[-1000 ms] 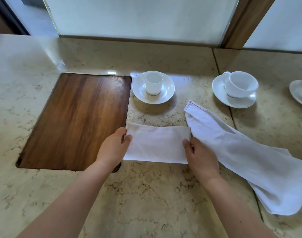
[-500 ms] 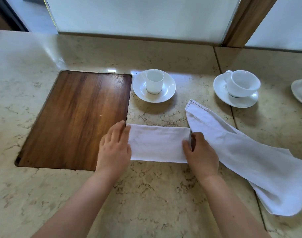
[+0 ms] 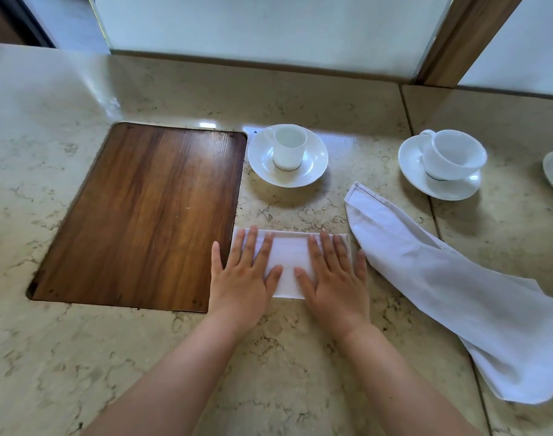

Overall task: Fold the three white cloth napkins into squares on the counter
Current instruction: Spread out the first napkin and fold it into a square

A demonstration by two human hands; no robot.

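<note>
Hands have changed from pinching the ends of the folded napkin [image 3: 289, 267] to lying flat on it: left hand [image 3: 241, 280] and right hand [image 3: 335, 278] spread, palms down, gripping nothing. That suggests the crease is being pressed. The napkin forms a neat white rectangle on the counter [image 3: 300, 372], touching the inset wooden board's [image 3: 149, 215] right edge. A loose napkin [image 3: 451, 291] lies unfolded toward the counter's right edge.

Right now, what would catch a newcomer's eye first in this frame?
Both hands, left hand and right hand, press flat on a folded napkin at the counter's centre. A loose napkin sprawls to the right, and a dark wooden board sits inset on the left.
</note>
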